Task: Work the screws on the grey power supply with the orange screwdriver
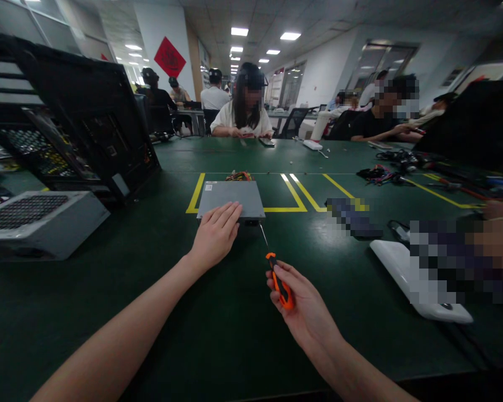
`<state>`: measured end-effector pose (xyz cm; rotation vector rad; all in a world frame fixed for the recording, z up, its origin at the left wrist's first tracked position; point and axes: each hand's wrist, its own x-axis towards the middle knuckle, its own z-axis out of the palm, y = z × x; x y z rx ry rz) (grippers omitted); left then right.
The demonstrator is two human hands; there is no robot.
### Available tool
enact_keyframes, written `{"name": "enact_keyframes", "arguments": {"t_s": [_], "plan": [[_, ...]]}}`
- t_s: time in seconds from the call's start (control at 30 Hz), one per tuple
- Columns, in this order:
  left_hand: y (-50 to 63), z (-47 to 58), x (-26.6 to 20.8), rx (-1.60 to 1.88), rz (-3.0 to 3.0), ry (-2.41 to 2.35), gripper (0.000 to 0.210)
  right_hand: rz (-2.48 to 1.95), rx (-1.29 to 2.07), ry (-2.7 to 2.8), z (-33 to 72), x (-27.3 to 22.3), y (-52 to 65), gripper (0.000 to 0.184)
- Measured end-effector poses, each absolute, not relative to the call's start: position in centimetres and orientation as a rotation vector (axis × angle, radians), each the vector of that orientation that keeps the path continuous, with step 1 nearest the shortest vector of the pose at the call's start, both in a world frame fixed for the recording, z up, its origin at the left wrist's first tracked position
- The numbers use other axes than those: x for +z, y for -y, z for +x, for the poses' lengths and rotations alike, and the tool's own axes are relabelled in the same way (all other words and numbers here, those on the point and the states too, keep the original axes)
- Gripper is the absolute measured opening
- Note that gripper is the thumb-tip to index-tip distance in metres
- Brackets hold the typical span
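A grey computer power supply point(235, 194) lies flat in front of me, with a bundle of coloured cables point(240, 176) at its far side. My left hand point(218, 231) rests on its near left part, fingers stretched out over the top face. In my right hand point(295, 290) is an orange and black screwdriver point(281, 286), its handle wrapped by my fingers. The metal shaft point(264, 237) points away from me, and its tip is at the near right corner of the power supply. Whether the tip sits in a screw is too small to tell.
A second power supply point(46, 220) and a black computer case point(79, 117) stand at left. Yellow tape point(285, 210) marks the green table point(235, 346). At right lie a white device point(402, 273) and cables point(377, 174). A person point(247, 106) sits opposite; another person's hand point(501, 223) is at right.
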<state>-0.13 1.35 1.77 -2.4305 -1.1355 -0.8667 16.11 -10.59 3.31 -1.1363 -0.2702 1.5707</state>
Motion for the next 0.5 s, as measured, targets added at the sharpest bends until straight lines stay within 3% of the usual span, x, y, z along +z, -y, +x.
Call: {"name": "enact_keyframes", "arguments": {"t_s": [0.3, 0.5], "plan": [[-1.2, -0.2, 1.9, -0.863, -2.445, 1.137, 0.042, -1.274, 1.231, 0.701, 18.0, 3.8, 10.7, 0.026], [-1.2, -0.3, 1.8, -0.871, -2.455, 1.140, 0.042, -1.450, 0.208, 1.479, 19.0, 3.8, 10.7, 0.033]]}}
